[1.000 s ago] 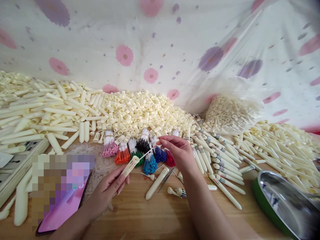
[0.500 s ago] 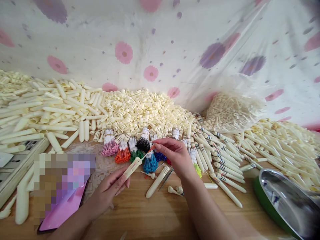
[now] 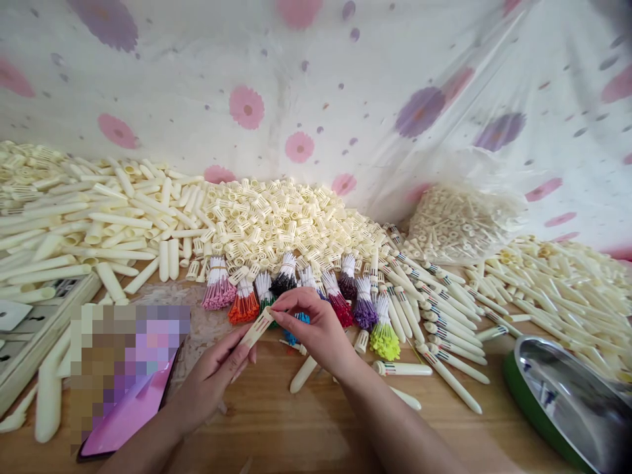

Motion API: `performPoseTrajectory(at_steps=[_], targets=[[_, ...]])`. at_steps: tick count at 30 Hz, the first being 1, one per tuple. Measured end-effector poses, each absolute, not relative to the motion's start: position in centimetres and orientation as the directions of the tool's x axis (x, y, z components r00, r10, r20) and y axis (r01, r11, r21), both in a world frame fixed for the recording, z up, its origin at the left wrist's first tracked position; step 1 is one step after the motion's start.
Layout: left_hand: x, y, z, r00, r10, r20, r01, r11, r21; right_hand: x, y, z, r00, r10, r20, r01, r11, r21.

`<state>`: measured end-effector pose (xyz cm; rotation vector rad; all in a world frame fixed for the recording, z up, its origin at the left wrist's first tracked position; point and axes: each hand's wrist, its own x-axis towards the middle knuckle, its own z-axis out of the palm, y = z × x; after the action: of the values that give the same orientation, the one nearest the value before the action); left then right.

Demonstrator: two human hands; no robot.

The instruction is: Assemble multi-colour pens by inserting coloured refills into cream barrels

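Note:
My left hand (image 3: 210, 372) is closed around a cream multicolour pen barrel (image 3: 257, 328), tilted with its slotted end up and to the right. At that upper end, my right hand (image 3: 318, 332) pinches with thumb and index finger; the thin pen refill there is mostly hidden by the fingers and the barrel. Just behind the hands stand banded bundles of coloured refills, among them pink (image 3: 218, 289), orange (image 3: 243, 304), red (image 3: 340, 308) and lime (image 3: 385, 339). Partly under my right hand lies another cream barrel (image 3: 302, 376). A slotted pen (image 3: 403, 368) rests to its right.
Cream slotted parts (image 3: 291, 217) and long barrels (image 3: 113, 217) are heaped along the back. Filled pens (image 3: 449, 336) lie in a row at right, near a green-sided metal bowl (image 3: 530, 395) and a clear bag of small parts (image 3: 459, 220). A phone (image 3: 133, 415) and power strip (image 3: 42, 336) are at left.
My right hand has moved down and left, from holding the orange-tipped refill above the barrel to the barrel's upper end. The refill has gone down into the barrel. My left hand stays nearly still.

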<state>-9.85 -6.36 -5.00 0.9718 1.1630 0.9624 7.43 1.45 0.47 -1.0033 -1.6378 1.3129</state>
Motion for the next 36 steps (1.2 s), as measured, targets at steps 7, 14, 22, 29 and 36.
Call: performPoseTrajectory(at_steps=[7, 14, 22, 29, 36], targets=[[-9.9, -6.5, -4.9, 0.122, 0.956, -0.267, -0.074, 0.277, 0.958, 8.0, 1.8, 1.0, -0.463, 0.886, -0.008, 0.108, 0.047, -0.993], [-9.9, -6.5, -4.8, 0.170, 0.957, -0.236, -0.025, 0.244, 0.970, 9.0, 2.4, 1.5, -0.539, 0.842, -0.028, 0.096, 0.028, -0.995], [-9.8, -6.5, -4.7, 0.229, 0.947, -0.227, 0.004, 0.232, 0.973, 9.5, 2.6, 1.4, -0.627, 0.776, -0.070, 0.101, -0.008, -0.995], [-9.6, -6.4, -4.4, 0.234, 0.931, -0.281, 0.005, 0.288, 0.958, 9.9, 2.4, 2.3, -0.673, 0.738, -0.051, 0.247, 0.160, -0.956], [-9.9, -6.3, -5.0, 0.170, 0.944, -0.282, 0.032, 0.281, 0.959, 10.1, 1.9, 2.4, -0.688, 0.726, -0.003, 0.261, 0.244, -0.934]])
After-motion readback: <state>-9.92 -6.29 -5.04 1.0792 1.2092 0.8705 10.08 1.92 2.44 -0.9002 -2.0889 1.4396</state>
